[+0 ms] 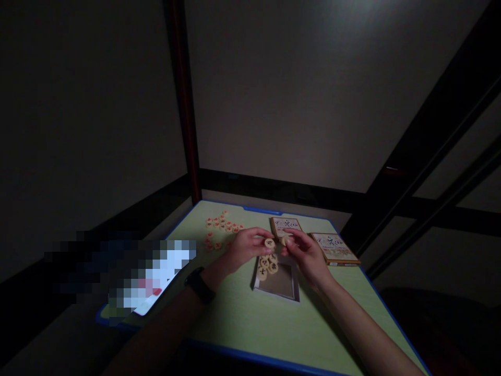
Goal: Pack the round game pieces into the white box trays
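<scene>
My left hand (pixel 247 247) is closed on a round Chinese chess piece (pixel 270 243) with a dark character on its face. Close beside it, my right hand (pixel 307 254) pinches another pale chess piece (pixel 285 241), whose marking I cannot make out. Both hands hover over an open box tray (pixel 277 284). Several dark-marked chess pieces (pixel 263 272) lie in the tray's far left part, some partly hidden by my left hand. Beyond my left hand, several red-marked chess pieces (pixel 223 225) are spread loosely on the table.
Two flat printed boxes stand at the right: one box (pixel 286 225) behind my hands, another box (pixel 335 248) near the right edge. A bright, pixelated screen (pixel 160 277) lies at the left edge of the green, blue-rimmed table (pixel 242 324). Walls close in behind the table.
</scene>
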`<state>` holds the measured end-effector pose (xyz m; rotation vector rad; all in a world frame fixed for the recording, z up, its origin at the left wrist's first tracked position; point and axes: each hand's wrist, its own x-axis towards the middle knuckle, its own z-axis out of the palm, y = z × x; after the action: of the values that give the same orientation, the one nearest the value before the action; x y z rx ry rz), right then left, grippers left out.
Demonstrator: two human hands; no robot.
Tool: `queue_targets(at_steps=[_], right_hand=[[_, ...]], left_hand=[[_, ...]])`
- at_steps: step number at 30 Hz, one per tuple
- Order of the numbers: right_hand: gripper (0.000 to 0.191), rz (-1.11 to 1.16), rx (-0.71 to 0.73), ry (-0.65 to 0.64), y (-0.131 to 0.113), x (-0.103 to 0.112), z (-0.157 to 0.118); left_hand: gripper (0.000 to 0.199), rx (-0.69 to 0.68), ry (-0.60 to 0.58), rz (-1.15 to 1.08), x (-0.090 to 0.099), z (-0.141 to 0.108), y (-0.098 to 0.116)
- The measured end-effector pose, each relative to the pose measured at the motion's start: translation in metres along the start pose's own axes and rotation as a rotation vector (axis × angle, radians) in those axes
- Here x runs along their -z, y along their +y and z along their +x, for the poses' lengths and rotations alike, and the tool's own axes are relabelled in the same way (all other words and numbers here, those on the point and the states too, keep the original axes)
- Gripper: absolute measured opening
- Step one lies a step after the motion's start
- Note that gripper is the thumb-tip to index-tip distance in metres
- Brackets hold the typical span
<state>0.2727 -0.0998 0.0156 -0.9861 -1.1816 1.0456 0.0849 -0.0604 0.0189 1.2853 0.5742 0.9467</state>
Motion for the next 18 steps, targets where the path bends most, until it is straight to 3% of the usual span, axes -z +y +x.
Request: queue_targets(at_steps=[4, 8, 14, 18], right_hand=[[0.050, -0.047, -0.027, -0.067, 0.004, -0.001, -0.001], [0.047, -0.167, 0.036, -0.083, 0.011, -0.001, -0.003], [0.026, -0.670, 0.357, -0.073, 0.008, -0.004, -0.014], [0.024, -0.859, 0.514, -0.097, 0.007, -0.007, -0.019]], left_hand=[[0.048, 0.022, 0.004, -0.011, 0.001, 0.001, -0.004], [0.047, 0.037, 0.036, 0.001, 0.001, 0.001, -0.005], [0.033, -0.006, 0.075, 0.014, 0.001, -0.001, -0.009], [0.033, 0.016, 0.085, -0.016, -0.003, -0.002, -0.013]])
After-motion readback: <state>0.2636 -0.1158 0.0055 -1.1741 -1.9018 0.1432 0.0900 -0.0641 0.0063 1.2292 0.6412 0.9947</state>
